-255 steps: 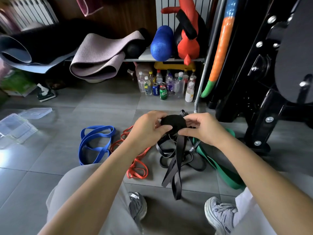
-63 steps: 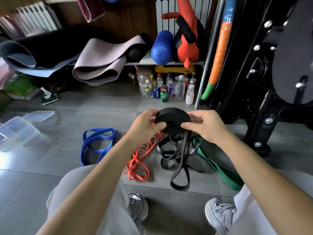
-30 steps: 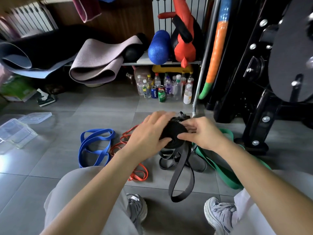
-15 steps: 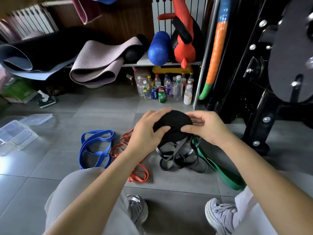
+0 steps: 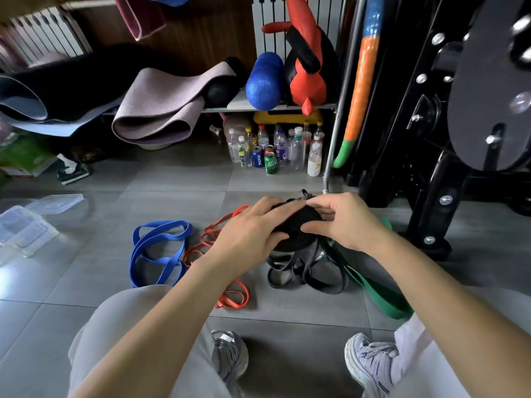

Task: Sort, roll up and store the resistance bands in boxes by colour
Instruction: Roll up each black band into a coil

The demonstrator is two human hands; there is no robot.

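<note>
A rolled-up black resistance band [image 5: 298, 228] is held over the floor between both hands. My left hand [image 5: 250, 234] wraps over its left side, and my right hand [image 5: 342, 222] pinches its right edge with thumb and fingers. Under the roll lies a loose tangle of black bands [image 5: 304, 271]. A blue band [image 5: 156, 248] and a thin orange band [image 5: 218, 248] lie on the tiles to the left. A green band [image 5: 379, 294] runs along the floor to the right, partly hidden by my right forearm.
Clear plastic boxes [image 5: 24, 229] with a loose lid [image 5: 54, 200] sit on the floor at far left. Bottles and cans [image 5: 275, 150] stand under a shelf with rolled mats [image 5: 155, 110]. A black weight rack [image 5: 448, 139] stands close on the right. My shoes [image 5: 370, 360] are near the bottom edge.
The hanging tail of the black band has been wound onto the roll. Both hands came lower with the roll, and my left hand now covers more of it.
</note>
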